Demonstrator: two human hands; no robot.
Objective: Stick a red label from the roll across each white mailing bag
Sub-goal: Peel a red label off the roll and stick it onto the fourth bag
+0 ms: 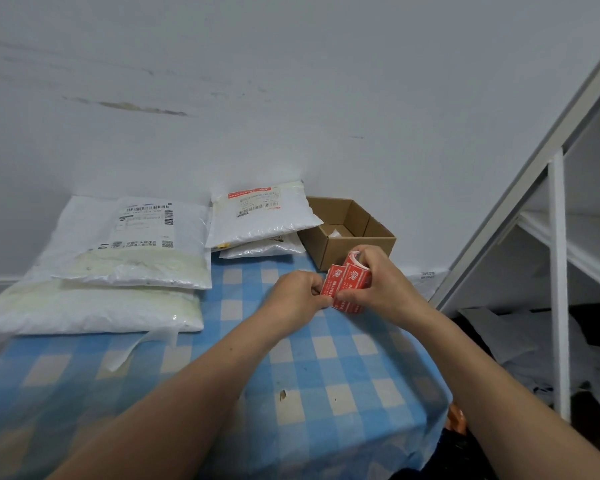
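My right hand [378, 282] grips a roll of red labels [355, 271] above the checked tablecloth. My left hand [297, 294] pinches the loose red label [331, 284] that hangs off the roll's left side. Two white mailing bags are stacked at the left, the upper bag [136, 244] showing a printed shipping slip. Further back in the middle another white bag [260, 216] carries a red label across its top and lies on a further bag [262, 249].
An open cardboard box [347, 233] stands at the back right, just behind my hands. A strip of white backing paper [136, 348] lies on the blue checked tablecloth [326, 375]. A white shelf frame [558, 271] rises at the right. The wall is close behind.
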